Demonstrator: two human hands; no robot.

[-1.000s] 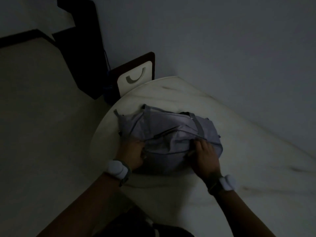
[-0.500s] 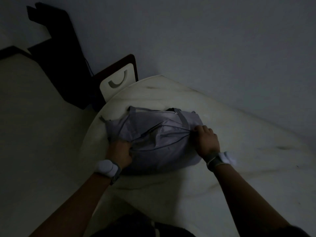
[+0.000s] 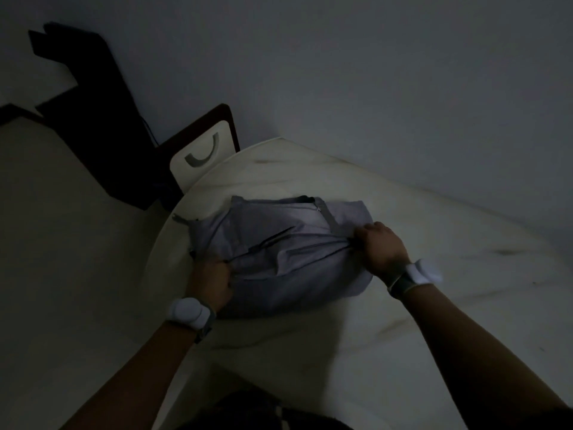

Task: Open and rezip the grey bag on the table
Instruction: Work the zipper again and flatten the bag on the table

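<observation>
Two hands work the grey bag [image 3: 288, 259] on our pale marble-patterned table [image 3: 434, 321]: our right hand [image 3: 379, 248] is closed on gathered fabric at the bag's right end, likely around the zip pull, which we cannot make out, while our left hand [image 3: 210, 282] pinches the left end near a dark zipper line [image 3: 266, 242], we judge to keep the cloth taut against the pull. No brand, label or writing is readable in this dim light, either on the bag or on the white wristbands [image 3: 421, 271].
</observation>
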